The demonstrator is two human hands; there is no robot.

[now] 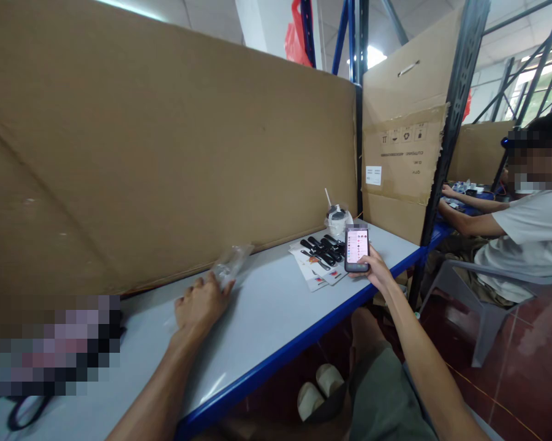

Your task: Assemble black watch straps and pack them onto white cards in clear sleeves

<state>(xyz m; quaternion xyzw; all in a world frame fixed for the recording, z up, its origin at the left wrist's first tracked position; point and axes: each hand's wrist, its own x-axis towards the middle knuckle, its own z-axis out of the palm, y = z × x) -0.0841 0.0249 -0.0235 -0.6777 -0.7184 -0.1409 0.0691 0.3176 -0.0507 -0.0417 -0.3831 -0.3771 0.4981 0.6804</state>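
Observation:
My right hand (371,269) holds a smartphone (357,248) upright over the table's right part. Its screen is lit with a list of small icons, and my thumb lies across the lower screen. My left hand (203,305) is on the white tabletop with its fingers curled over a clear plastic bag (232,262). Part of the bag sticks out beyond the fingertips; the rest is under the hand. Beside the phone lie several black-handled utensils (324,250), on printed cards (315,278).
A lidded cup in a plastic bag (337,219) stands behind the utensils. Cardboard panels (220,141) wall the table's back and right end. A blurred-out item with a black strap (30,411) lies at left. Another person (524,226) sits at right on a grey chair (480,318).

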